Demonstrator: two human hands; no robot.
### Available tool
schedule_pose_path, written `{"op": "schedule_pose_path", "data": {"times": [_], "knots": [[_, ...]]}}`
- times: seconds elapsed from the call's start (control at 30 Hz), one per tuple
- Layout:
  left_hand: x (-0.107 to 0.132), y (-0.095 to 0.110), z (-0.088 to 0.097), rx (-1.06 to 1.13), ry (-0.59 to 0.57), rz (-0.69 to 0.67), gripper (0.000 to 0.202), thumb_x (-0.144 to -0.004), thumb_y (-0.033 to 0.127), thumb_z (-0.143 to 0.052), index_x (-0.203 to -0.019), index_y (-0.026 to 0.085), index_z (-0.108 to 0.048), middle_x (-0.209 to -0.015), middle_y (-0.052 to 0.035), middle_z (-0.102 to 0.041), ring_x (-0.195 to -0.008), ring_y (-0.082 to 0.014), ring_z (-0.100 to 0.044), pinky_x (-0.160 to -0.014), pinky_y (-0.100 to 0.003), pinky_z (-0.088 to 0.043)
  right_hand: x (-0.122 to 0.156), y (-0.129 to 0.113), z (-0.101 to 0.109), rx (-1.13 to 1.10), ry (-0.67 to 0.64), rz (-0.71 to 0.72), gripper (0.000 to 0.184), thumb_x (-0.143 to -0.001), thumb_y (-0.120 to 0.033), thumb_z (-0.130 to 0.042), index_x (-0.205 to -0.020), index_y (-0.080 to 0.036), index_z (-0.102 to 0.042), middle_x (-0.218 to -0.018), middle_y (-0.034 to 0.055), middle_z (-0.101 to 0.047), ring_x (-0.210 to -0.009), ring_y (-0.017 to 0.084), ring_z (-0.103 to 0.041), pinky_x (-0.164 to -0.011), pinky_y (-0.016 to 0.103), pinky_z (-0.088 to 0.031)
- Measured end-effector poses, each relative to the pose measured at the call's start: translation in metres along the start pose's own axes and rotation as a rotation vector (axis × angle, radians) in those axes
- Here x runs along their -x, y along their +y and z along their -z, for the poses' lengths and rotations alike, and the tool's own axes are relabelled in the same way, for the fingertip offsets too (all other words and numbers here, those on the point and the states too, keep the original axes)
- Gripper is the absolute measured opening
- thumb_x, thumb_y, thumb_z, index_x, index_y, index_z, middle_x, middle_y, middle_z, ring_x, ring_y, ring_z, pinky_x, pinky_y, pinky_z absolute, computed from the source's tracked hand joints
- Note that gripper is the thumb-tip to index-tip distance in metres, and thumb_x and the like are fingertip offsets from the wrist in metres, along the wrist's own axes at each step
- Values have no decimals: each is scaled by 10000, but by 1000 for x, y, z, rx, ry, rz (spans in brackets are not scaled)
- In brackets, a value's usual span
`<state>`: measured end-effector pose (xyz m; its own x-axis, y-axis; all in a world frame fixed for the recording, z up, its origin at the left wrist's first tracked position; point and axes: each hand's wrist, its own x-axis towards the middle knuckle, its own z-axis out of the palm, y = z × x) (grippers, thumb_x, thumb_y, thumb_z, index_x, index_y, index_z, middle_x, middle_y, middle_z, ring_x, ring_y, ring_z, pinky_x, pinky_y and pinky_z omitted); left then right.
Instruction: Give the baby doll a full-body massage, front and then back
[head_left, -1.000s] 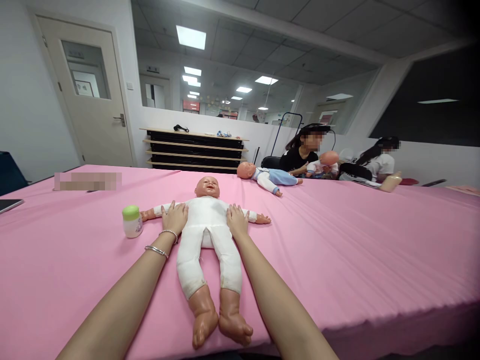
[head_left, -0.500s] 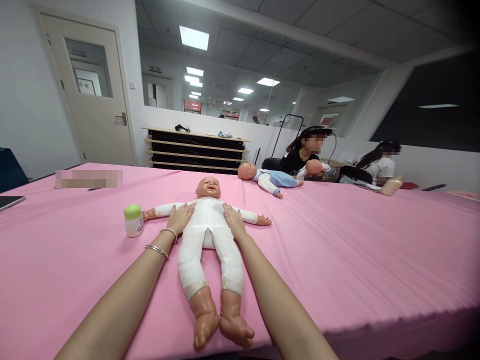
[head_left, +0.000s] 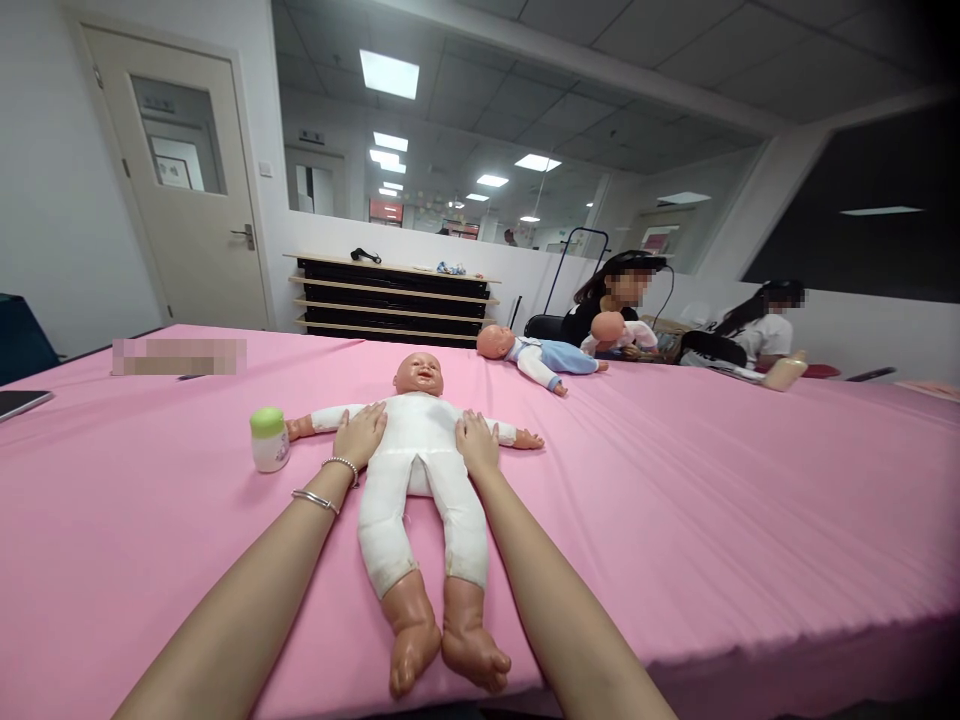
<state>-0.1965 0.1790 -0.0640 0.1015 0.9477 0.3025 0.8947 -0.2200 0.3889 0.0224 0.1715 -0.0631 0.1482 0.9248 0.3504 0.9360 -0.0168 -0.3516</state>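
Just beside the green-lidded jar [head_left: 270, 440], the baby doll [head_left: 417, 425] lies face up on a pink tablecloth [head_left: 675, 500]. The left hand [head_left: 361, 435] and right hand [head_left: 478, 443] rest apart, loosely at its sides. Its cloth body looks soft and light, its feet [head_left: 466, 645] hard and slick; best held around the chest.

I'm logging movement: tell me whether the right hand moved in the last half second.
Yes, the right hand has shifted outward, to the right, on the doll, judged against the shelf.
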Motion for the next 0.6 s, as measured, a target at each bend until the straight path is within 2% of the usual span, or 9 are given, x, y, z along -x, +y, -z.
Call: {"op": "schedule_pose_path", "data": {"times": [0.1, 0.2, 0.27, 0.3, 0.37, 0.47, 0.53, 0.6], "knots": [[3, 2, 2, -63, 81, 121, 466, -926, 330, -228, -1310, 210, -463, -1391, -50, -429, -1331, -207, -303, -1104, -551, -62, 2, 1, 2, 30, 106, -178, 511, -894, -294, -297, -1328, -55, -424, -1418, 154, -357, -1359, 237, -248, -1114, 511, -47], [5, 0, 3, -131, 197, 284, 460, -895, 302, -292, -1298, 188, -481, -1415, -66, -392, -1362, -239, -230, -1097, -573, -50, 4, 5, 4, 39, 270, -316, 584, -870, -299, -331, -1365, 12, -339, -1454, 231, -231, -1376, 307, -167, -1090, 555, -34], [6, -1, 4, -153, 275, 360, 488, -875, 279, -311, -1319, 136, -454, -1439, -97, -345, -1373, -244, -195, -1104, -558, -55, 3, 7, 5, 14, 370, -272, 602, -869, -280, -317, -1386, 24, -282, -1464, 235, -196, -1374, 311, -165, -1097, 525, -84], [6, -2, 4, -157, 310, 378, 503, -870, 270, -310, -1328, 108, -439, -1445, -113, -330, -1374, -241, -191, -1110, -544, -60, 2, 8, 5, -8, 388, -198, 593, -871, -263, -301, -1394, 15, -269, -1470, 214, -202, -1376, 290, -171, -1107, 488, -110], [6, -4, 4, -148, 347, 371, 526, -869, 258, -290, -1345, 66, -404, -1450, -129, -311, -1371, -231, -201, -1116, -526, -80, 1, 8, 5, -57, 331, 3, 564, -875, -225, -269, -1404, -26, -269, -1476, 144, -237, -1381, 223, -182, -1123, 402, -147], [6, -5, 5, -124, 299, 321, 534, -875, 261, -261, -1362, 77, -380, -1453, -109, -311, -1371, -221, -202, -1106, -546, -112, 0, 6, 3, -111, 120, 218, 532, -895, -221, -245, -1415, -112, -280, -1460, 65, -305, -1370, 166, -225, -1126, 358, -170], [6, -5, 5, -132, 261, 322, 521, -874, 261, -259, -1348, 109, -411, -1449, -92, -326, -1375, -222, -190, -1103, -560, -96, 0, 4, 3, -107, 9, 230, 498, -911, -235, -232, -1392, -161, -338, -1430, 43, -364, -1346, 168, -283, -1124, 389, -166], [7, -4, 5, -151, 258, 347, 511, -865, 255, -271, -1329, 127, -444, -1443, -83, -340, -1376, -226, -185, -1104, -561, -72, 0, 4, 3, -60, -6, 147, 475, -913, -236, -239, -1347, -151, -412, -1405, 56, -404, -1327, 188, -318, -1123, 421, -147]]}}
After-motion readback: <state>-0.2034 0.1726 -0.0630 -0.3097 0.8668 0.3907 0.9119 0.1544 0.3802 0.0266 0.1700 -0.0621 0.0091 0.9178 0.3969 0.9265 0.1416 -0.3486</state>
